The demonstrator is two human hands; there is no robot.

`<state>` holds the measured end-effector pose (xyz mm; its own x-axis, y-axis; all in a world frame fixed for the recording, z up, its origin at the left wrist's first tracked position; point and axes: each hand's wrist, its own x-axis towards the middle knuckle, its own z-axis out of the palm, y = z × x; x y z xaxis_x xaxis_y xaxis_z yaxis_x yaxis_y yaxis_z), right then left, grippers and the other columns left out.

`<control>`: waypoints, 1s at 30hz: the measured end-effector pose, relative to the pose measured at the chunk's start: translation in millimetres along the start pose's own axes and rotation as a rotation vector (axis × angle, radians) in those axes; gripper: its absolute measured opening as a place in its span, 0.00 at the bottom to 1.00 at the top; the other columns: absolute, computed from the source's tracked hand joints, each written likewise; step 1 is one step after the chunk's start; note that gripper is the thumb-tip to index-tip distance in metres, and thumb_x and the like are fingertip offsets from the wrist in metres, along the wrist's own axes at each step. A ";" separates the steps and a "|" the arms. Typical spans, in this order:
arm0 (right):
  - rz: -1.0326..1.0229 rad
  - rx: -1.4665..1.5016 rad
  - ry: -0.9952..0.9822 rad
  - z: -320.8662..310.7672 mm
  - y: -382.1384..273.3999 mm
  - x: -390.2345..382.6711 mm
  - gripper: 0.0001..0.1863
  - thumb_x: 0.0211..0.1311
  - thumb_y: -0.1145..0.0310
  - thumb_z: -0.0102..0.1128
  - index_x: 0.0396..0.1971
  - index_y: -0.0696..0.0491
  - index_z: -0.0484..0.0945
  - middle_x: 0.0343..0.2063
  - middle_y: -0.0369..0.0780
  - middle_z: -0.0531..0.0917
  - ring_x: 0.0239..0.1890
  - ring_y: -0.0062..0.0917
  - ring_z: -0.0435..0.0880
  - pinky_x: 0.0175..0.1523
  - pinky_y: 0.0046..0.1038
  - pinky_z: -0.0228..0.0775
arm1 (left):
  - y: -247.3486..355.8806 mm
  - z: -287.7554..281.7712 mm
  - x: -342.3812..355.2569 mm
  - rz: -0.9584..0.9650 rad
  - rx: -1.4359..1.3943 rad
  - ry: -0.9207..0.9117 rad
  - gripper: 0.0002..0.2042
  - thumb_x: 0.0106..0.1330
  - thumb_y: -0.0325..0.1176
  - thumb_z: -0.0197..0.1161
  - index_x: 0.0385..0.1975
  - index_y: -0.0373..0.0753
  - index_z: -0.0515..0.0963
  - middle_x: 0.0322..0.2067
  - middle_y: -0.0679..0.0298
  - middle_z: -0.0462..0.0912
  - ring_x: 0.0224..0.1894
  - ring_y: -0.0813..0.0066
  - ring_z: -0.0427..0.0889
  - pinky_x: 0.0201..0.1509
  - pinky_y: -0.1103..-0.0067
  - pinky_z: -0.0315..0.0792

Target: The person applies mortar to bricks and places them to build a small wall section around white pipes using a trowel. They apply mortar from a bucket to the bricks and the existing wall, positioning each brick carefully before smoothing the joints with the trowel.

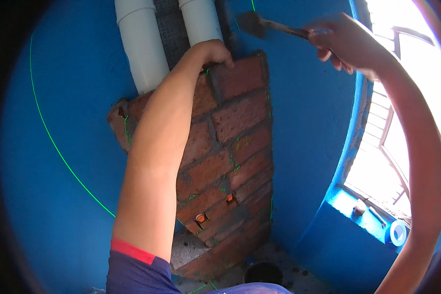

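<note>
At the top of a red brick wall (pixel 201 142), my left hand (pixel 211 53) bends its fingers over the upper edge of a brick (pixel 241 78) in the top course. The fingertips are partly hidden behind the hand. Raised to the right of the wall, my right hand (pixel 335 41) is closed round the wooden handle of a trowel (pixel 252 24). Its dark, broad blade points left, away from the bricks, and is somewhat blurred. Grey mortar fills the joints between the bricks.
Two white pipes (pixel 144 49) stand behind the brick wall. Blue walls (pixel 308 122) flank it, crossed by thin green laser lines. At right, a bright window has a sill with a tape roll (pixel 397 233) and small items. Below sits a dark round container (pixel 263 274).
</note>
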<state>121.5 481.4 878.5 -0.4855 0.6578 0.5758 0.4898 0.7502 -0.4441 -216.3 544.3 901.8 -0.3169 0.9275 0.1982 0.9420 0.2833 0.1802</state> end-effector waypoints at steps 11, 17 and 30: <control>0.106 -0.183 -0.296 -13.0 -16.5 76.5 0.12 0.63 0.64 0.49 0.29 0.53 0.80 0.19 0.37 0.77 0.17 0.19 0.72 0.18 0.22 0.62 | 13.6 -7.0 -27.6 -0.055 -0.040 -0.069 0.32 0.53 0.40 0.69 0.57 0.34 0.69 0.62 0.49 0.63 0.63 0.53 0.63 0.63 0.64 0.60; 0.063 -0.145 -0.266 3.9 -28.5 60.9 0.14 0.62 0.61 0.49 0.22 0.53 0.77 0.16 0.34 0.75 0.15 0.18 0.71 0.17 0.23 0.59 | -6.2 -0.6 -2.2 -0.046 -0.050 -0.093 0.31 0.48 0.42 0.73 0.54 0.38 0.74 0.60 0.50 0.67 0.59 0.54 0.67 0.59 0.66 0.66; 0.048 -0.154 -0.242 0.1 -29.4 52.9 0.13 0.58 0.58 0.53 0.21 0.50 0.78 0.15 0.33 0.75 0.14 0.17 0.70 0.16 0.21 0.57 | -4.9 0.2 -5.3 0.003 0.002 -0.016 0.33 0.47 0.43 0.74 0.56 0.41 0.73 0.61 0.52 0.66 0.63 0.55 0.63 0.64 0.67 0.59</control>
<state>81.4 494.1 921.9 -0.6085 0.7031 0.3679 0.6116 0.7109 -0.3472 -219.2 538.1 899.7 -0.3123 0.9321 0.1834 0.9431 0.2811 0.1773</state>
